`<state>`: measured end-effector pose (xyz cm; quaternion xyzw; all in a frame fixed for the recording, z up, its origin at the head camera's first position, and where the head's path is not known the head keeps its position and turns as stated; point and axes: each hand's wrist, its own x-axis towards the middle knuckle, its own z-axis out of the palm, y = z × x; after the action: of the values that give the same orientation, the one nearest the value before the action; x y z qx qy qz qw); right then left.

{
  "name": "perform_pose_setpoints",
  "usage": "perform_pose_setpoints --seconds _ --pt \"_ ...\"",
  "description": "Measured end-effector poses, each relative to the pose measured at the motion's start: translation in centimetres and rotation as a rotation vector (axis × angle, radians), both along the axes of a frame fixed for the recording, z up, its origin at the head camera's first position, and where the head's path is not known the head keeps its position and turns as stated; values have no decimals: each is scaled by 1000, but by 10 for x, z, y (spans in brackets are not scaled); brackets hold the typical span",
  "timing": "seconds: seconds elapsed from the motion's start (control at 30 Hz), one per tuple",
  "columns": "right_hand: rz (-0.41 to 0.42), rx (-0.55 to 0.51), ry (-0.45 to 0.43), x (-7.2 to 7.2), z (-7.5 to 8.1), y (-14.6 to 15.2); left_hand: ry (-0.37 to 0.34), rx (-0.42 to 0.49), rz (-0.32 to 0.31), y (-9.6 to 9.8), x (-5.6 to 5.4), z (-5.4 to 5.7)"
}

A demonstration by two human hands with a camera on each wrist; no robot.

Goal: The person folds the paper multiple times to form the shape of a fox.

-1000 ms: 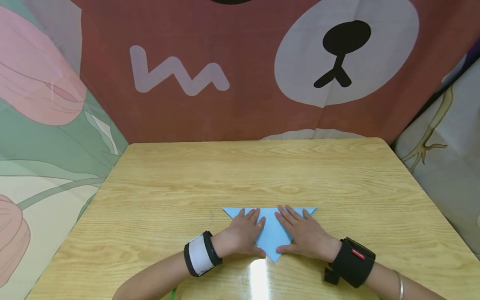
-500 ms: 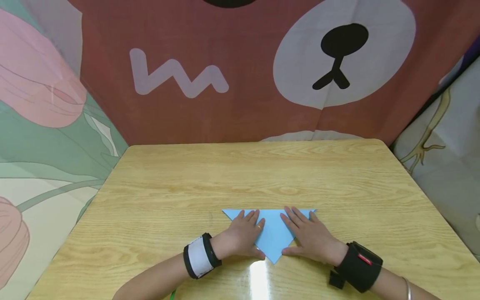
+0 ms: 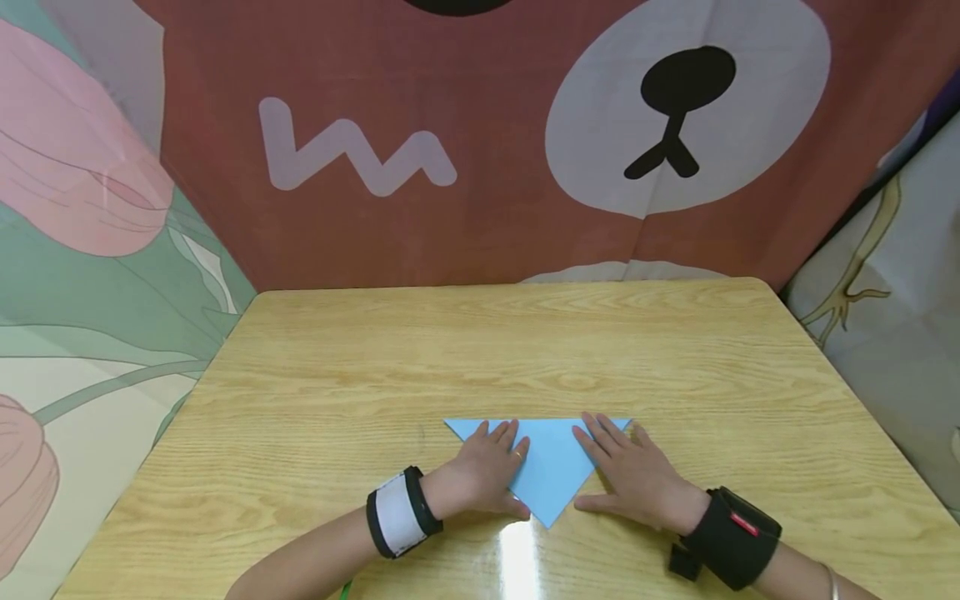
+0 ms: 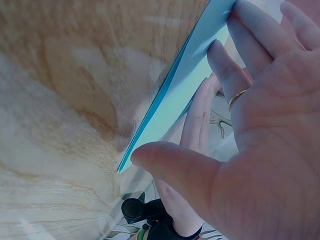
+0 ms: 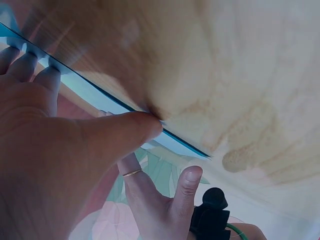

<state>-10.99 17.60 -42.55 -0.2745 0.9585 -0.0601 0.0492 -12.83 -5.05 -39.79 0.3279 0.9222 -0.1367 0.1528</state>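
Note:
A sheet of light blue paper (image 3: 551, 467), folded into a triangle, lies flat on the wooden table with its long edge away from me and its point towards me. My left hand (image 3: 487, 471) rests on its left part, fingers straight, thumb along the lower left edge. On the right side, my right hand (image 3: 637, 475) lies with spread fingers over the paper's upper right part, its thumb off the paper on the table. The left wrist view shows the paper (image 4: 170, 100) as thin layers, slightly apart along the near edge. Fingertips touch the paper (image 5: 95, 92) in the right wrist view.
The wooden table (image 3: 375, 358) reaches back to a brown cloth (image 3: 487, 225) with a bear-like print. Floral cloth (image 3: 112, 317) hangs at the left, and a pale printed cloth (image 3: 885, 317) at the right. Both wrists wear straps, the right one a black band (image 3: 731, 537).
My right hand has slid to the right across the paper, uncovering more of its middle and lower right edge. My left hand has stayed in place on the paper.

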Motion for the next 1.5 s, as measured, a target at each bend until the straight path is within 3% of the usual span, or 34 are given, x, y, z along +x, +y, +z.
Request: perform_pose_setpoints --seconds 0.57,1.5 --pt "-4 17 51 1 -3 10 -29 7 10 0 -1 -1" --pt "-81 -26 -4 4 1 27 -18 2 3 0 0 3"
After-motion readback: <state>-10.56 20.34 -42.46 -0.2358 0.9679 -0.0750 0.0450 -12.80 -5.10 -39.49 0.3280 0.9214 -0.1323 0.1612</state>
